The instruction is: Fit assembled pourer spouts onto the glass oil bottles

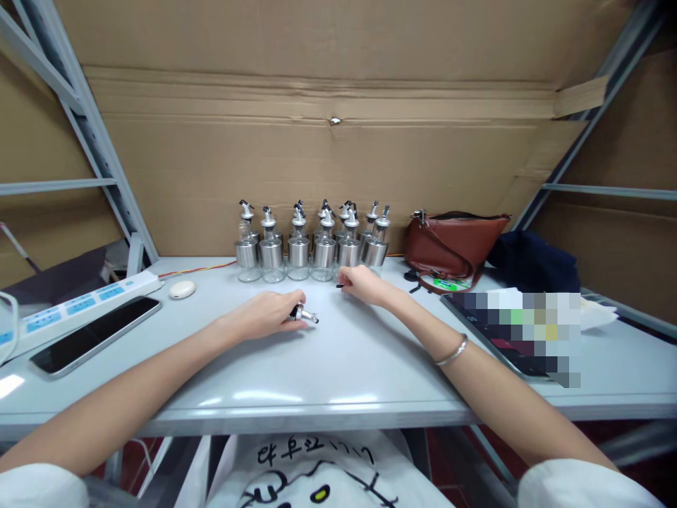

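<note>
My left hand [275, 312] is closed around a silver pourer spout [307, 315] with a black end, held low over the middle of the table. To its right, my right hand [362, 283] pinches a small black piece [340, 286], its exact kind too small to make out. Behind both hands stand several upright glass oil bottles [271, 252] with steel sleeves, most topped by silver pourers with black flaps. At the front left of the group, one bottle [247, 255] shows an open glass neck without a pourer.
On the left lie a power strip [79, 307], a phone [98, 335] and a round white case [183, 289]. To the right are a brown leather bag [455, 243], dark blue cloth [534, 261] and a partly blurred tablet-like device [491, 335]. Cardboard [338, 162] walls the back.
</note>
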Tool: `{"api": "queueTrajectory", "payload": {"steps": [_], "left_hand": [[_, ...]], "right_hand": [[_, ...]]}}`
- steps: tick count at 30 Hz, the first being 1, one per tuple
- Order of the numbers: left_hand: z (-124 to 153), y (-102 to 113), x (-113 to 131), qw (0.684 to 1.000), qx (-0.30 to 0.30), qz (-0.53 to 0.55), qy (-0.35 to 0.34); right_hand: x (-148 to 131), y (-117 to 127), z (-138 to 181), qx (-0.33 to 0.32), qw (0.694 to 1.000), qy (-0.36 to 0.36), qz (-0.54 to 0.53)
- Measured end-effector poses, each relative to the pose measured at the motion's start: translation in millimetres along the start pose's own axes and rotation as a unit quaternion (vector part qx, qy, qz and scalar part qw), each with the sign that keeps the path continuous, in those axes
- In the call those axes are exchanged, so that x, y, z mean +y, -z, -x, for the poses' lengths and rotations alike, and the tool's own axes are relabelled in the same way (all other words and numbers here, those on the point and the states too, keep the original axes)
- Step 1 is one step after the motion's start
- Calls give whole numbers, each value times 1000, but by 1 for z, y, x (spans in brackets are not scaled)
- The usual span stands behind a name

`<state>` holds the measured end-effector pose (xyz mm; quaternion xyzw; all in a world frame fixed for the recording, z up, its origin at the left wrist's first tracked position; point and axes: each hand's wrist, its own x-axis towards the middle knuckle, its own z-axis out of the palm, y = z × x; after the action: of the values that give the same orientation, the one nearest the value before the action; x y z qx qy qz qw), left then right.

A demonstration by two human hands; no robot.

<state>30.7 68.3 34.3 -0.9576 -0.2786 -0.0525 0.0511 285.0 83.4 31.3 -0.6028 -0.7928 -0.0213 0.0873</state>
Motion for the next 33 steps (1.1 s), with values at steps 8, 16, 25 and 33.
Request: {"api": "queueTrajectory", "payload": {"steps": [8,16,25,33], "left_hand": [[0,0,0,1000,21,7,-22],[0,2,-1,1000,24,-6,-20],[2,4,0,999,45,17,-12],[2,9,1,998,39,19,-54]], "right_hand": [[-1,-4,-1,-16,1000,-14,22],[-3,1,2,-27,999,-24,39],[-5,3,4,-44,999,4,31],[-2,1,5,-31,999,19,15]]}}
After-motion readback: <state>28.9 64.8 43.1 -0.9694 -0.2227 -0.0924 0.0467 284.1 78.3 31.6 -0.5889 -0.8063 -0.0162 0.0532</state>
